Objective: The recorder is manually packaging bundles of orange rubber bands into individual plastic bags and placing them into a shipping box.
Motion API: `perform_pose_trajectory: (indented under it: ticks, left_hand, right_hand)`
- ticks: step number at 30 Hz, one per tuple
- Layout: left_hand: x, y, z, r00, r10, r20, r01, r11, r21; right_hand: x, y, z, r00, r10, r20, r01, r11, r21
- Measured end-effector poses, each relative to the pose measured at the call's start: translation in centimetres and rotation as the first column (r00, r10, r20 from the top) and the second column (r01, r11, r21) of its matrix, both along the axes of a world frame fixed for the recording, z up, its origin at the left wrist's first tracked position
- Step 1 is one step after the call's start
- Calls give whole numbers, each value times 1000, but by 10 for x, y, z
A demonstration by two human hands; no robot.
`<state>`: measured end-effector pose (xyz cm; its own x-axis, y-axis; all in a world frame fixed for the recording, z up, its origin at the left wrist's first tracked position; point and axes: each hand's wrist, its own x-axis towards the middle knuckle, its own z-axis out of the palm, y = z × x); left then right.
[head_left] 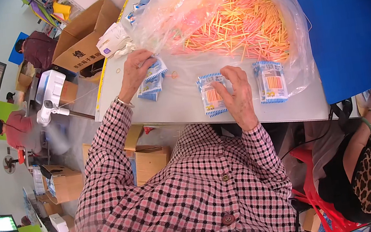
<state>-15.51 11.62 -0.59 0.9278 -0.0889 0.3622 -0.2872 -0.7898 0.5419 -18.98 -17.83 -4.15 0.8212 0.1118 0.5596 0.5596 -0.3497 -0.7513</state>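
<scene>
Packet (pixel 211 95) flat on the table (pixel 185 111), blue-and-white striped edge, orange sticks showing through its clear window. Long axis runs away from me, nearly square to the table's near edge.

My right hand (pixel 238 96) lies on the packet's right side, fingers spread narrow and pressing on it, thumb toward its lower edge; nothing lifted. Packet sits just left of and under that hand, so the right is plainly the nearer one.

My left hand (pixel 134 71) is well apart to the left, fingers closed on a small stack of like packets (pixel 152 80), fanned and tilted, top end toward the bag.

A second filled packet (pixel 271 81) lies just beyond my right hand to the right, same orientation, partly under the bag's edge.

Behind all this: clear plastic bag (pixel 227 10) holding a heap of loose orange and pink sticks (pixel 241 25). Small rubber band (pixel 174 75) between the stack and the packet.

Cardboard box (pixel 84 37) past the table's left corner.
</scene>
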Motion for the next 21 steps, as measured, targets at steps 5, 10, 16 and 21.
perform_pose_trajectory:
  ticks: [5, 10, 16, 21]
  left_hand:
    - [-7, -81, 31, 956, -251, 153, 247, 968, 45]
    - [-6, -127, 24, 909, -395, 135, 390, 919, 65]
    - [11, -135, 36, 878, -470, -86, 443, 868, -226]
    - [9, -140, 35, 855, -516, -54, 507, 853, -121]
  right_hand:
    - [3, 9, 15, 983, 152, -101, -136, 980, 148]
    - [3, -2, 15, 687, 538, -488, -167, 771, 615]
    - [9, -22, 9, 842, 372, -390, -159, 863, 480]
    - [6, -20, 5, 928, 216, -305, -71, 902, 426]
